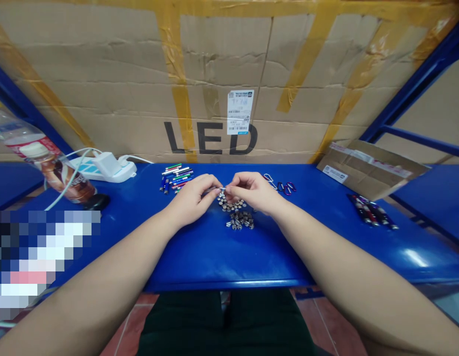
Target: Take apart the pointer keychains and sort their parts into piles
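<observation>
The left hand (192, 197) and the right hand (252, 192) meet in the middle of a blue desk (210, 257), both closed in a pinch, with their fingertips (229, 187) holding a small shiny metal piece (222, 189) between them. It looks thin and is partly hidden by the fingers, so its exact shape is hard to tell. Right below the hands lie small round silver metal pieces (229, 213) in two loose heaps, probably kept there so that one can be reached with hardly any arm movement. To the left of the hands sits a bunch of slim coloured sticks (176, 178), laid roughly side by side, likely to keep them easy to pick out. To the right lie a few metal clips (279, 184) with coloured loops. Further right, a row of dark sticks with red marks (372, 211) lies apart from the rest, perhaps set aside on purpose. Back left there is a white power strip (103, 170) with a plug in it and a tilted plastic bottle (44, 165), and a cardboard box (214, 74) stands behind the desk
</observation>
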A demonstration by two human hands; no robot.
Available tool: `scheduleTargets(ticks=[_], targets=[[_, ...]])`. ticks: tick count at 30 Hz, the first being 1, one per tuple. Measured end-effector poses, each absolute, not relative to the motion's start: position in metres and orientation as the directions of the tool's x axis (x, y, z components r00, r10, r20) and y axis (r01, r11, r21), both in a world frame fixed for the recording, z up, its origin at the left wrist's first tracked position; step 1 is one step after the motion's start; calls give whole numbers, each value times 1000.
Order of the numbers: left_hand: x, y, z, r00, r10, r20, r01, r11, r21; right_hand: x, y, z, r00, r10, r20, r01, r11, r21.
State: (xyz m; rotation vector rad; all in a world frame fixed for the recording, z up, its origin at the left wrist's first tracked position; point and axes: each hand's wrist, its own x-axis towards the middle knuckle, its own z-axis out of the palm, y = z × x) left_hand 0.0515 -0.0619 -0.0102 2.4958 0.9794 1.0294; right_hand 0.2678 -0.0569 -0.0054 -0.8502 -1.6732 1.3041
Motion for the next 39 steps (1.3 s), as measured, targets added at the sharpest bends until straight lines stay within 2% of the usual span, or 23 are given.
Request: scheduleTargets(ticks=[3, 5, 9, 12, 18, 22, 25, 27, 29, 33, 36, 39], targets=[[51, -62, -10, 548, 663, 511, 500, -749, 435, 267, -58, -5, -407, 888, 215, 81, 269, -960], [51, -63, -11, 560, 655, 507, 501, -755, 422, 266, -59, -5, -383, 883, 271, 175, 358, -917], [53, -64, -11, 579, 649, 493, 507, -761, 405, 262, -62, -5, -318, 838, 443, 439, 545, -715], [54, -65, -11, 581, 662, 474, 525, -749, 404, 261, -63, -4, -362, 781, 509, 562, 618, -549], [56, -68, -10, 546, 685, 481, 564, -726, 393, 263, -64, 0, -508, 728, 460, 728, 648, -223], [56, -69, -9, 551, 640, 536, 513, -766, 388, 262, -67, 2, -585, 707, 397, 741, 665, -93], [53, -68, -10, 420, 700, 577, 497, -710, 499, 269, -65, 8, -548, 687, 478, 730, 671, -128], [50, -65, -11, 339, 746, 574, 494, -660, 566, 283, -61, 15, -451, 707, 544, 726, 645, -236], [47, -62, -12, 298, 775, 557, 500, -624, 601, 303, -55, 22, -322, 786, 528, 738, 558, -379], [41, -55, -16, 232, 831, 505, 502, -547, 670, 353, -36, 25, -104, 974, 202, 830, 197, -522], [42, -52, -18, 227, 883, 412, 437, -470, 767, 384, -23, 19, -25, 998, -52, 812, -10, -584], [45, -52, -17, 270, 910, 315, 322, -394, 861, 398, -15, 13, 10, 992, -123, 834, -76, -546]])
